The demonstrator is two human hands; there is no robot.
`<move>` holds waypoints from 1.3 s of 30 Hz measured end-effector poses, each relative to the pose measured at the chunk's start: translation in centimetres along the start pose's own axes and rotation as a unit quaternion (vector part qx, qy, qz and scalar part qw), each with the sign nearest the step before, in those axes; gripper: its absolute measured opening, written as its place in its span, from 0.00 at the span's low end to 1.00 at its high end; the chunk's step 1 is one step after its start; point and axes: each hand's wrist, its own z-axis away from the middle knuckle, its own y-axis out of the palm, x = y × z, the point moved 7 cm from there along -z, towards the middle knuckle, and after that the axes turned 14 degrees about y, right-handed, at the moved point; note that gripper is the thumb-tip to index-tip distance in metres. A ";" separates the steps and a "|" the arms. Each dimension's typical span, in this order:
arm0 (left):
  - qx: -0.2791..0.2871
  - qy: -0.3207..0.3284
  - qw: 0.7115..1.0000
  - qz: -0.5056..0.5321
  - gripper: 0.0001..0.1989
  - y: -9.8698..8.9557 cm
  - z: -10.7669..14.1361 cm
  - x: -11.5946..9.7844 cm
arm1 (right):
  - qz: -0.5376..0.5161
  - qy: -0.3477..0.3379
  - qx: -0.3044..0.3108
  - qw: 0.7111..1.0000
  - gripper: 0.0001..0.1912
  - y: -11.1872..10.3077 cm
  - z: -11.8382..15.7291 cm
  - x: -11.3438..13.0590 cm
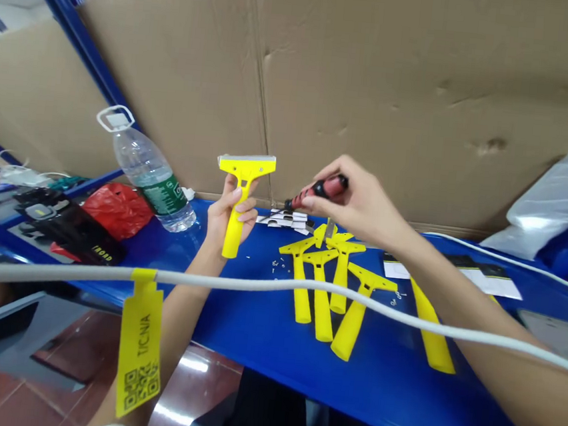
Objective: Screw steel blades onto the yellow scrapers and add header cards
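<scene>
My left hand (pixel 223 215) is wrapped round the handle of a yellow scraper (pixel 235 225), held upright above the table with its metal-edged head on top. A screw shows at the right side of that head. In my right hand (pixel 360 197) is a screwdriver with a red and black handle (pixel 324 190), its thin shaft pointing left and down, apart from the scraper. Below my right hand several yellow scrapers (pixel 323 297) lie on the blue table (pixel 263 325). Small screws (pixel 281 266) are scattered beside them. Another yellow handle (pixel 433 331) lies partly behind my right forearm.
Small white boxes (pixel 288 220) sit by the cardboard wall (pixel 377 81). On the left stand a tilted water bottle (pixel 159 184), a red bag (pixel 118 210) and a black case (pixel 66 225). A white cable (pixel 257 284) with a yellow tag (pixel 140 346) crosses the view. A phone (pixel 558 336) lies right.
</scene>
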 end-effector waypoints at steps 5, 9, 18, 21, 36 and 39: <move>0.016 -0.007 1.000 -0.021 0.28 0.1 0.2 0.4 | 0.011 0.064 0.082 0.995 0.20 4.9 0.7 -2.1; 0.017 -0.023 0.999 -0.023 0.32 0.2 0.5 0.7 | 0.020 0.073 0.105 0.992 0.21 6.8 1.0 -3.1; 0.031 -0.045 0.999 0.005 0.29 0.8 0.7 1.4 | 0.045 0.068 0.104 0.991 0.21 7.7 1.1 -4.0; 0.038 -0.050 0.998 0.009 0.28 0.8 0.4 1.8 | 0.037 0.066 0.094 0.993 0.21 7.6 1.1 -4.1; 0.000 -0.018 1.000 0.005 0.24 -1.4 -1.5 2.5 | -0.028 0.019 -0.084 0.996 0.20 -5.1 0.7 2.6; -0.002 -0.024 1.000 -0.013 0.26 -1.3 -1.3 3.1 | -0.062 -0.030 -0.124 0.990 0.19 -7.7 1.4 4.3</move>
